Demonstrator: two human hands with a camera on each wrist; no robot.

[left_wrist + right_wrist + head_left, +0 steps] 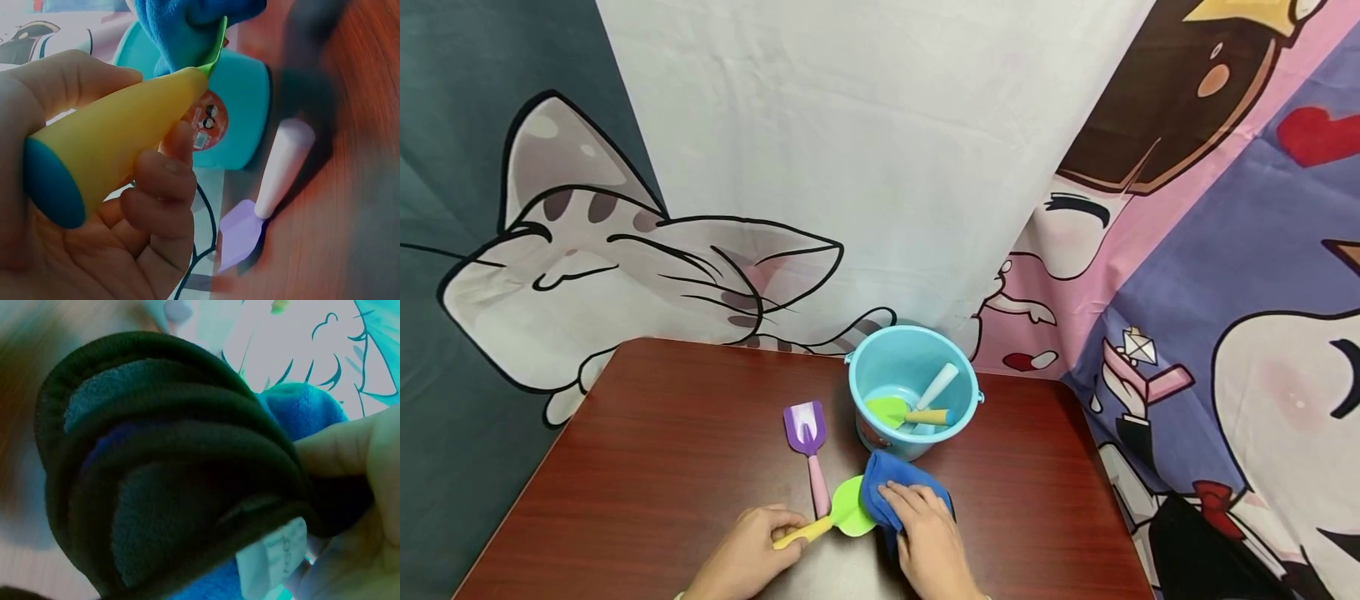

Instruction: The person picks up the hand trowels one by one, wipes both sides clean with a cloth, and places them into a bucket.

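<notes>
My left hand (748,546) grips the yellow handle of a toy shovel (851,507), its green blade pointing right. In the left wrist view, the handle (115,128) shows its blue end, with the thumb on one side and curled fingers on the other. A folded blue cloth (886,471) with dark edging is held in my right hand (928,533), overlapping the right side of the green blade. The right wrist view has the cloth (181,487) in stacked folds with a white tag (272,557); the shovel is hidden there.
Just beyond the cloth stands a light-blue bucket (861,375) holding another green-and-yellow toy shovel (887,410) and a white-handled tool (938,386). A purple shovel with a pink handle (805,433) lies left of the bucket on the brown table (662,433). Printed fabric (880,167) hangs behind.
</notes>
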